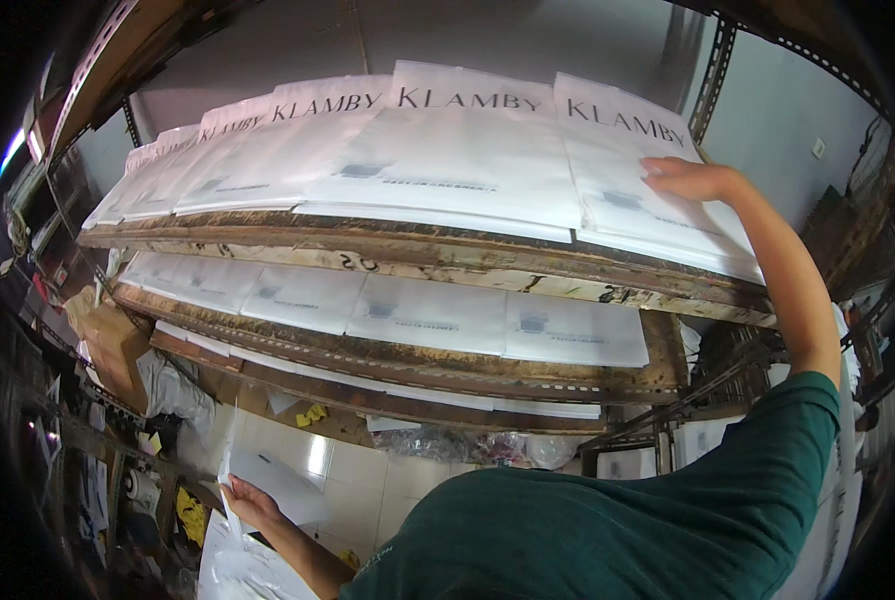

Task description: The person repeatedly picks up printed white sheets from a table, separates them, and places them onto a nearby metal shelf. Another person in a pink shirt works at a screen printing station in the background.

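Note:
My right hand (690, 181) reaches up to the upper shelf, its fingers stretched out and lying on the rightmost stack of flat white printed bags (623, 150). Beside it, more overlapping stacks of the same white bags (458, 150) run off to the left, each with dark lettering near the top and a small grey print lower down. Low on the left, my left hand (253, 502) is closed around the edge of a few white bags (280, 482), held upright next to my body.
The worn wooden upper shelf (448, 258) has a middle shelf (418, 362) below it, carrying more white bags (568, 330). Perforated metal posts (713, 80) frame the rack. A cardboard box (118, 340) sits at left. Clear plastic wrapping (488, 447) lies near the tiled floor (353, 490).

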`<action>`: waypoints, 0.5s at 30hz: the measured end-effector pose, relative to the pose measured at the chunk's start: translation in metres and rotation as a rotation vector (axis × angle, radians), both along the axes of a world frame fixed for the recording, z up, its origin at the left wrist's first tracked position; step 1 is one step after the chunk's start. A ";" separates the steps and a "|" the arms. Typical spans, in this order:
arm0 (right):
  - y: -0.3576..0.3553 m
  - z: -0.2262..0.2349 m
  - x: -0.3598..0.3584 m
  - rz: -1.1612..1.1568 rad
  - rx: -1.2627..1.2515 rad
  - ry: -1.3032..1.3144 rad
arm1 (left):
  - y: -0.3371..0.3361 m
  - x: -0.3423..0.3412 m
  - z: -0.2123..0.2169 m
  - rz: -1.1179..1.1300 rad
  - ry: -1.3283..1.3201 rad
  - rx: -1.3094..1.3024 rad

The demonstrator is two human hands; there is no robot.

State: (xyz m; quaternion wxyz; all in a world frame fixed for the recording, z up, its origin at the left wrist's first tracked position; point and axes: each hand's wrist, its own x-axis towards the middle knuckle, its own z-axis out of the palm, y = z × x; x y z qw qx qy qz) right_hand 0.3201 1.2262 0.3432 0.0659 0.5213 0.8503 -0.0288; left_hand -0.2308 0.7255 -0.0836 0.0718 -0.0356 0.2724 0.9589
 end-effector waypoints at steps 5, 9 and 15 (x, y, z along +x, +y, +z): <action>-0.089 0.021 -0.043 0.346 0.240 0.443 | -0.021 0.009 -0.007 -0.013 -0.006 -0.063; -0.219 -0.005 -0.083 1.026 0.110 0.646 | 0.000 0.042 0.006 0.033 -0.144 -0.014; -0.237 -0.217 -0.232 0.903 -0.728 0.772 | 0.001 0.070 -0.046 -0.112 -0.201 0.021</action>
